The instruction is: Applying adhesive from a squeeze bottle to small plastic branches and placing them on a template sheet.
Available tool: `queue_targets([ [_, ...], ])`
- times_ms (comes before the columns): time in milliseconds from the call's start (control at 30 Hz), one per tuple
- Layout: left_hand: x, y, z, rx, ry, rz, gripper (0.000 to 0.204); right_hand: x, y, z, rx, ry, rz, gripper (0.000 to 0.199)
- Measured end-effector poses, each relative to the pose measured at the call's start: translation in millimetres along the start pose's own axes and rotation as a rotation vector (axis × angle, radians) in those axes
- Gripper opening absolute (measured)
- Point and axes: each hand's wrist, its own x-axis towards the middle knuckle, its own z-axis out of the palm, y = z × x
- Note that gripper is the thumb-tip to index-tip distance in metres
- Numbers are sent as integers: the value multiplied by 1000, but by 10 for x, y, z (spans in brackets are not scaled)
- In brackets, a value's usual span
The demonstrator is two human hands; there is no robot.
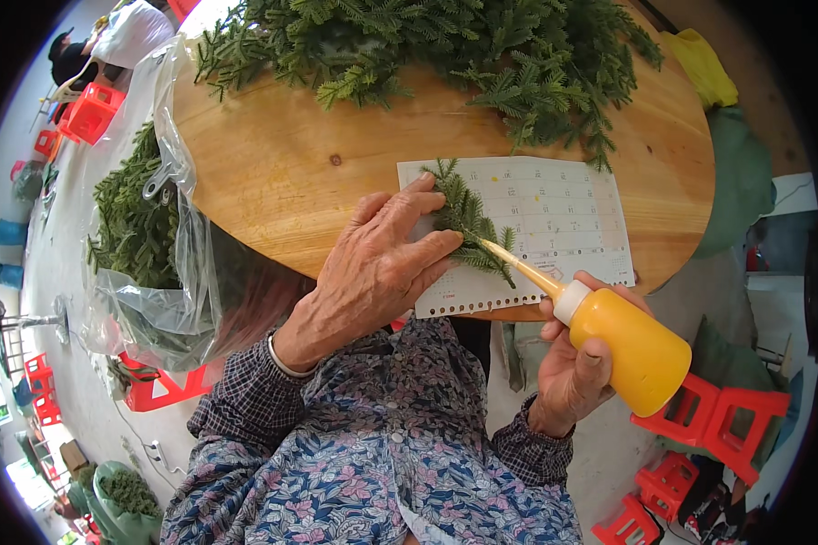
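Observation:
A small green artificial fir sprig (pixel 468 216) lies on a white calendar sheet (pixel 563 213) near the front edge of a round wooden table. My left hand (pixel 386 250) is over the sprig's left side, its fingertips pressing on the stem and needles. In my right hand (pixel 577 363) is a squeeze bottle (pixel 632 345) of yellow liquid, tilted so its long pointed nozzle (pixel 518 263) reaches the sprig's middle, close to my left fingertips. Whether liquid is coming out at the tip is too small to tell.
A big heap of fir sprigs (pixel 445 45) covers the table's far side. Left of the table hangs a clear plastic bag (pixel 191 309) with more sprigs (pixel 136 213). Red stools (pixel 745 422) stand at the lower right; a yellow cloth (pixel 703 68) lies at the far right.

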Motion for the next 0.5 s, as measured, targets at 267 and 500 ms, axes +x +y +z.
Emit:
queue_targets([
  [267, -12, -15, -13, -25, 9, -9, 18, -15, 0, 26, -12, 1, -12, 69],
  [500, -15, -25, -4, -29, -2, -22, 20, -1, -22, 13, -6, -9, -8, 67],
])
